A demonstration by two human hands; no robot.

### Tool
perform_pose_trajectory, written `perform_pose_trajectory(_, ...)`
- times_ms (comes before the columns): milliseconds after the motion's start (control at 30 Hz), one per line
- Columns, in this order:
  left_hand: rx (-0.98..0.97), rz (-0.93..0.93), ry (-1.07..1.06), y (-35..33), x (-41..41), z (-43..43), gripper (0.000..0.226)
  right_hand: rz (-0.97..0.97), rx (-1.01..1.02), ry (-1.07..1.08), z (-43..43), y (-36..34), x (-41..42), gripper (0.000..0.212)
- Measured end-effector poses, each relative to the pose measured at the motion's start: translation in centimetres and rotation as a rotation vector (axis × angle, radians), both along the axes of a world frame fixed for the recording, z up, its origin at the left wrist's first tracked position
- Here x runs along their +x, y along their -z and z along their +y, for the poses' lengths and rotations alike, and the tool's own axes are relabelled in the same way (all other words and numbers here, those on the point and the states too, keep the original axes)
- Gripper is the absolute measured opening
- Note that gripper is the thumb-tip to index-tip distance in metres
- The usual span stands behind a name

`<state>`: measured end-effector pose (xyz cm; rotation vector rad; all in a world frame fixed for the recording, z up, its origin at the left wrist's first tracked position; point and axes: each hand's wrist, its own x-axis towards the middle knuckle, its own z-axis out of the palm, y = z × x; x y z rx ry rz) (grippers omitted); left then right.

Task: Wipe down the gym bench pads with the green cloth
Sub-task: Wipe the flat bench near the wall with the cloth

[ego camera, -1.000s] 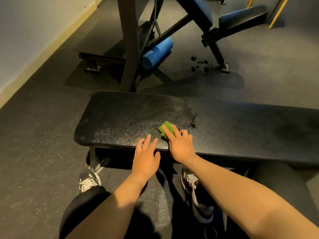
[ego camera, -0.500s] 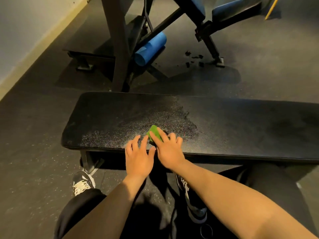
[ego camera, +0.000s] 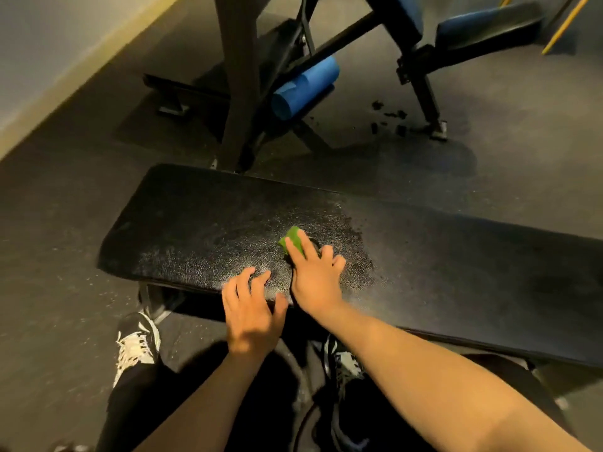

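Head view, looking down over a flat gym bench pad (ego camera: 424,256) — the black, textured surface that runs from the left of centre to the right edge. The right hand (ego camera: 315,272) lies palm-down on this surface near its front edge, fingers spread and fairly straight, pressing the green cloth (ego camera: 291,240) flat against the pad; only a small folded corner of the cloth shows beyond the fingertips, the remainder being hidden under the hand. The left hand (ego camera: 253,316) rests just beside the right, at the front edge of the pad, its fingers slightly bent with the tips touching the surface and holding nothing. The two hands are close together but not touching. Around the cloth the pad shows a paler, speckled sheen that fades to matte black toward the right.

Below the bench edge, two dark sneakers with white laces — one at left (ego camera: 138,345), one between the forearms (ego camera: 342,363) — stand on the grey speckled floor (ego camera: 55,288). Behind the bench stands a dark metal frame (ego camera: 238,93) with a blue foam roller (ego camera: 305,88), and at upper right a second bench with blue pads (ego camera: 470,22). Small dark fragments (ego camera: 390,117) lie on the floor near its foot.
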<state>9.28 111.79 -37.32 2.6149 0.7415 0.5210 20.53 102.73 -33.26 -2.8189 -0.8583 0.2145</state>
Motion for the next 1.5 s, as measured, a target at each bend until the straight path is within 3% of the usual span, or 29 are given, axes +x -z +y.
perform_pose_trajectory(200, -0.180, 0.244, 0.038, -1.0, -2.7, -2.4, 0.059, -0.067, -0.034, -0.331, -4.3, 0.4, -4.0, 0.065)
perform_pose_trajectory(267, -0.198, 0.280, 0.042, -2.4, -2.9, -2.5, 0.061, -0.120, -0.065, -0.254, -7.2, -0.1, -2.6, 0.063)
perform_pose_trajectory(367, -0.232, 0.313, 0.011, -4.3, -2.6, -2.6, 0.060, -0.106, -0.051, 0.030, -11.2, -0.3, -1.3, 0.053)
perform_pose_trajectory(467, -0.289, 0.346, 0.035, -5.3, -2.9, -3.1, 0.060, -0.138, -0.093, 0.056, -12.2, -0.3, -2.1, 0.054)
perform_pose_trajectory(700, -0.323, 0.190, 0.060, -4.9, -3.3, -0.7, 0.053, -0.194, -0.048, -0.087, -7.3, 0.5, -5.5, 0.063)
perform_pose_trajectory(867, -0.314, 0.158, -0.188, -4.0, -3.8, 2.8, 0.056, -0.150, -0.031, -0.254, 1.9, 1.5, -7.7, 0.059)
perform_pose_trajectory(1033, -0.438, 0.100, -0.198, -3.1, -3.7, 4.2, 0.056, -0.065, -0.080, -0.388, 6.4, 0.6, -7.2, 0.057)
perform_pose_trajectory(1133, -0.458, 0.058, -0.184, -3.2, -4.5, 2.5, 0.064, -0.063, -0.071, -0.393, 4.9, 0.8, -6.4, 0.056)
perform_pose_trajectory(1267, -0.448, 0.156, -0.086, -3.2, -5.0, 1.3, 0.071, -0.151, -0.107, -0.386, -0.3, 1.3, -5.7, 0.051)
perform_pose_trajectory(1500, -0.563, 0.220, -0.064, -4.1, -5.8, 0.1, 0.074, -0.148, -0.125, -0.212, -9.9, 0.7, -4.3, 0.036)
